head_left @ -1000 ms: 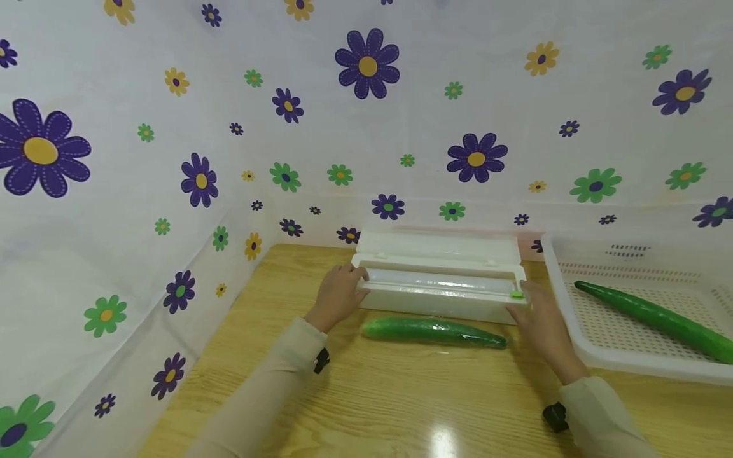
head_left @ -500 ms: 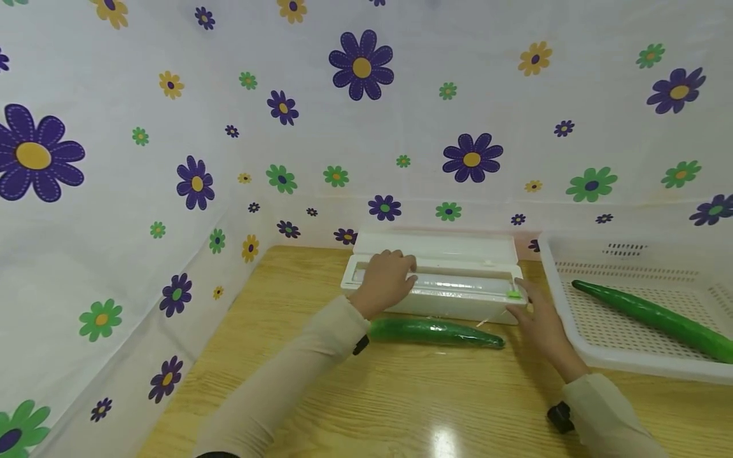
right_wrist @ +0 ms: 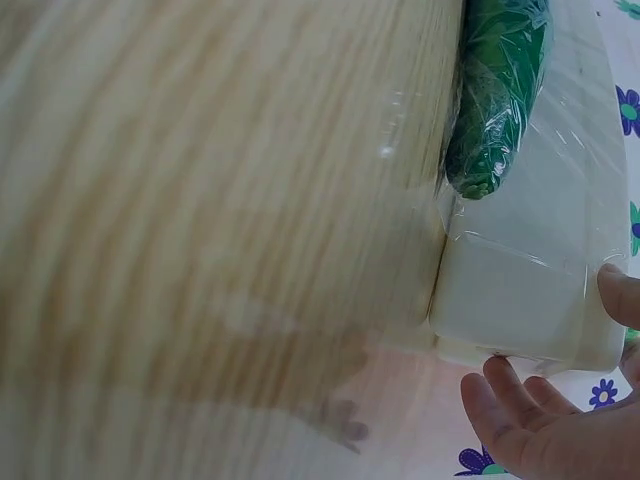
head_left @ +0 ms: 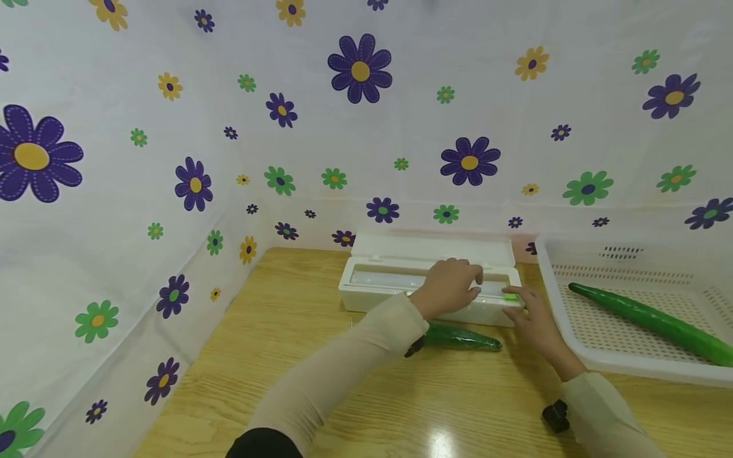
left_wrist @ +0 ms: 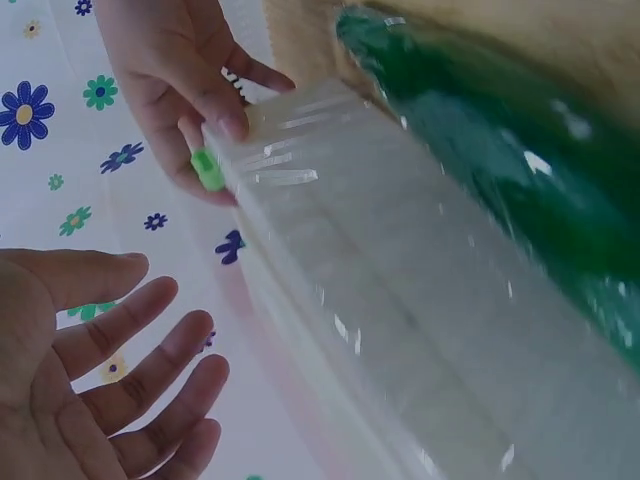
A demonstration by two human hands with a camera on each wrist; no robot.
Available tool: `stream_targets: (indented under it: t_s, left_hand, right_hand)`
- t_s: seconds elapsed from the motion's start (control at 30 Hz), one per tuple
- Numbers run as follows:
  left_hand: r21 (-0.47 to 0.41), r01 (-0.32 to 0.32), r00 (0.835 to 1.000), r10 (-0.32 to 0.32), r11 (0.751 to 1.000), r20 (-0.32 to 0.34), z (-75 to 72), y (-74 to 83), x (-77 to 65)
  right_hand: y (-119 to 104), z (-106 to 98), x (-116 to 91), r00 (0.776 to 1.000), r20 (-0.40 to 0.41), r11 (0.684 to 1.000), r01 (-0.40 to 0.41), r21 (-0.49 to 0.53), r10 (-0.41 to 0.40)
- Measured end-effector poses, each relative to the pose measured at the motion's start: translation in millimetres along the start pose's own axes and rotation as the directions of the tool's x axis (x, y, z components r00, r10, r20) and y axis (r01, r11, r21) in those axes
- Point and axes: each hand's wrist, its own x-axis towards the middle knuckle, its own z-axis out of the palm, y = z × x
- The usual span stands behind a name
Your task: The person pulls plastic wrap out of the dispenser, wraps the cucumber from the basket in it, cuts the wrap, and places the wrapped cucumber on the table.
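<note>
My left grip (head_left: pixel 448 289) hovers, fingers loose, above the white box (head_left: pixel 488 312). My right grip (head_left: pixel 537 326) pinches its right end, a wrapped cucumber (head_left: pixel 464 336) lying just nearer

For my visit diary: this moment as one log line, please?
left hand: above white box; right hand: holding box's right end; lid: open; wrapped cucumber: in front of box

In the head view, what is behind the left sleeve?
A plastic-wrapped cucumber lies there: its dark end shows right of the sleeve, but the rest is covered. The sleeve also hides part of the white box.
</note>
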Motion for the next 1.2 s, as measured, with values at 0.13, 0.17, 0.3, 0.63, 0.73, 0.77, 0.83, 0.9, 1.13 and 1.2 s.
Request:
stream_targets:
  t_s: [0.13, 0.17, 0.3, 0.63, 0.73, 0.77, 0.83, 0.9, 1.13, 1.2]
  left_hand:
    - [-0.053, -0.021, 1.000, 0.021, 0.998, 0.012, 9.4, 13.7, 12.0]
    - [-0.050, -0.026, 1.000, 0.027, 0.998, 0.015, 11.1, 17.6, 14.8]
    - [-0.006, -0.027, 0.999, 0.027, 1.000, 0.028, 16.3, 32.5, 24.6]
    - [0.001, -0.009, 1.000, 0.009, 1.000, 0.013, 26.8, 42.6, 37.5]
    - [0.028, -0.024, 1.000, 0.024, 0.999, 0.008, 28.6, 39.9, 41.0]
    - [0.032, -0.030, 1.000, 0.030, 0.999, 0.009, 29.7, 38.6, 42.2]
    - [0.024, -0.045, 0.999, 0.045, 0.999, -0.003, 33.6, 35.4, 44.9]
    - [-0.022, -0.044, 0.999, 0.044, 0.999, -0.010, 37.1, 32.4, 46.7]
    - [-0.142, -0.042, 0.999, 0.040, 0.989, -0.017, 37.4, 28.2, 48.7]
    - [-0.145, -0.046, 0.999, 0.044, 0.988, -0.019, 36.1, 28.9, 50.2]
  right_hand:
    - [0, 0, 0, 1.000, -0.012, 1.000, 0.022, 0.004, -0.022]
    - [-1, 0, 0, 1.000, -0.011, 1.000, 0.023, 0.009, -0.023]
    - [-1, -2, -1, 1.000, 0.004, 0.999, 0.001, 0.052, -0.001]
    - [-2, -2, -2, 0.998, 0.040, 0.993, -0.033, -0.113, 0.038]
    - [-4, -3, -3, 0.996, 0.050, 0.987, -0.068, -0.147, 0.076]
    - [-5, -4, -3, 0.994, 0.056, 0.986, -0.080, -0.148, 0.089]
    - [-6, -4, -3, 0.994, 0.055, 0.985, -0.090, -0.145, 0.099]
    - [-6, -4, -3, 0.994, 0.053, 0.986, -0.091, -0.136, 0.099]
    - [-2, -2, -4, 0.999, 0.025, 0.997, -0.041, -0.068, 0.043]
    - [-2, -4, -4, 0.999, 0.029, 0.998, -0.025, -0.056, 0.027]
